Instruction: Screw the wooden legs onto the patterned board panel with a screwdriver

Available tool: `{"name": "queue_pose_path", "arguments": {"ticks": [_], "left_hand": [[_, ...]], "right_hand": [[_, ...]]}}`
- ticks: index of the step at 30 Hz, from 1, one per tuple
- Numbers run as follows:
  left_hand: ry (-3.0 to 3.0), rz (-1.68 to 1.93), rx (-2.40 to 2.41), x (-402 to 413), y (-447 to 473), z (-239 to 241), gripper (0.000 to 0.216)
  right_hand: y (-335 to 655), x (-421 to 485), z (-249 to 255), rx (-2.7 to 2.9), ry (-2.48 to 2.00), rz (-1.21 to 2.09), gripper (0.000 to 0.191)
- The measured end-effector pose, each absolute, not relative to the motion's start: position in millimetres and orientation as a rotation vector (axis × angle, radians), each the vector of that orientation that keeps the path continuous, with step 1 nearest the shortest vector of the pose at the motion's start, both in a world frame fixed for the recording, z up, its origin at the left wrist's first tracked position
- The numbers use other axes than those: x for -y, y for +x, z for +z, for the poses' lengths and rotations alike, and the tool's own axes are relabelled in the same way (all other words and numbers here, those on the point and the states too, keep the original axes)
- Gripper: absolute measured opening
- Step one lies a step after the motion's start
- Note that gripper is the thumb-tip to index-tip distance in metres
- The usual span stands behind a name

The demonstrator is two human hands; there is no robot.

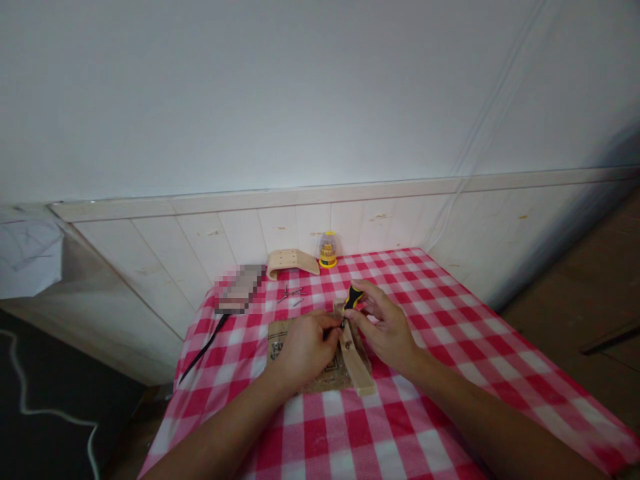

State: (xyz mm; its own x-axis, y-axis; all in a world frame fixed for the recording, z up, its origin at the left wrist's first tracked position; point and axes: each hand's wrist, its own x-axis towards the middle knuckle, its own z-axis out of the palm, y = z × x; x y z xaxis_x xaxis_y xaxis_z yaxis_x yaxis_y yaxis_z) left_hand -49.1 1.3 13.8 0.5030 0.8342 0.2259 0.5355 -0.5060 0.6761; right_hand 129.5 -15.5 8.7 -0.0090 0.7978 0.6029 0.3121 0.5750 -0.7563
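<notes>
My right hand [384, 323] is closed round the handle of a short black and yellow screwdriver [353, 297], held upright with its tip pointing down at a strip of pale wood [359, 365]. Beside the tip, the fingers of my left hand [307, 347] are pinched together at the wood's left edge. Whatever lies between those fingers is too small to make out. The wooden strip has a dark mark or hole near its middle. Under it lies a brown printed piece of packaging [327, 381], partly covered by my left hand.
Several screws [295, 293] lie loose on the red and white checked tablecloth [425, 427]. Behind them are a bent wooden piece [293, 260] with holes and a clear container with a yellow base [328, 251]. A blurred-out object [243, 288] with a black strap rests at left. A wall borders the back.
</notes>
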Motion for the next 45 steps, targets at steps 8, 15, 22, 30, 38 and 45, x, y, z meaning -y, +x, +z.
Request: {"name": "queue_pose_path", "arguments": {"ticks": [8, 15, 22, 30, 38, 45], "left_hand": [[2.21, 0.715, -1.137, 0.0, -49.5, 15.7, 0.027], [2.205, 0.721, -1.123, -0.1, -49.9, 15.3, 0.028], [2.197, 0.718, -1.129, -0.1, -49.3, 14.4, 0.028], [2.21, 0.733, -1.126, 0.3, -49.3, 15.0, 0.029], [2.22, 0.732, -1.136, -1.3, -48.4, 14.3, 0.028], [2.223, 0.722, -1.143, 0.0, -49.2, 14.9, 0.028]], "right_hand": [[129.2, 15.7, 8.0, 1.607, -0.961, 0.447, 0.045], [131.7, 19.6, 4.9, 1.722, -0.881, 0.395, 0.048], [132.1, 16.7, 3.0, 1.688, -0.886, 0.405, 0.049], [131.3, 16.3, 4.9, 1.66, -0.914, 0.426, 0.048], [131.3, 16.9, 6.7, 1.638, -0.964, 0.423, 0.046], [130.7, 15.5, 5.9, 1.615, -0.967, 0.432, 0.046]]}}
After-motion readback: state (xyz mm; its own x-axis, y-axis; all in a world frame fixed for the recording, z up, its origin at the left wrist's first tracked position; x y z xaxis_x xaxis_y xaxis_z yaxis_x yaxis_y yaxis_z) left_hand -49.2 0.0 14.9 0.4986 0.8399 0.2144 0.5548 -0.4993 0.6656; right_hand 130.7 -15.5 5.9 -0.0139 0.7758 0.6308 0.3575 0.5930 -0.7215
